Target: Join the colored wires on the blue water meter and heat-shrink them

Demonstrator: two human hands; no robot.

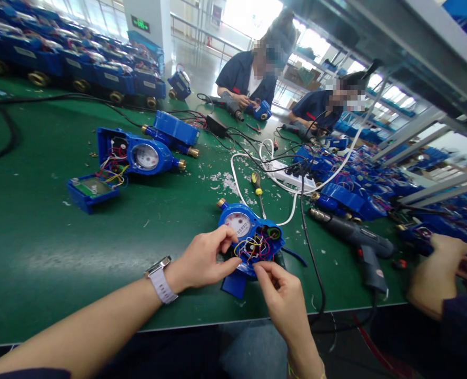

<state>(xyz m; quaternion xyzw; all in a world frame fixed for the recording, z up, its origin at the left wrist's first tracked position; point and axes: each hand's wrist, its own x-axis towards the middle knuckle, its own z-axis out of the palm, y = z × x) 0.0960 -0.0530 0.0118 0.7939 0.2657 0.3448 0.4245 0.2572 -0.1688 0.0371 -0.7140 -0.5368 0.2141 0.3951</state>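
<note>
An open blue water meter (244, 235) with a white dial and a tangle of coloured wires (252, 246) lies at the near edge of the green table (39, 237). My left hand (204, 259), a watch on its wrist, grips the meter's left side with curled fingers. My right hand (278, 292) pinches at the wires from below, its fingers closed together; what they hold is too small to name.
Another opened blue meter (138, 157) with its lid (93, 190) lies to the left. A yellow-handled screwdriver (257, 187), a dark power screwdriver (355, 243), a white power strip (292, 179) and cables lie to the right. Co-workers sit at the far side, and another person's hands (442, 273) are at right.
</note>
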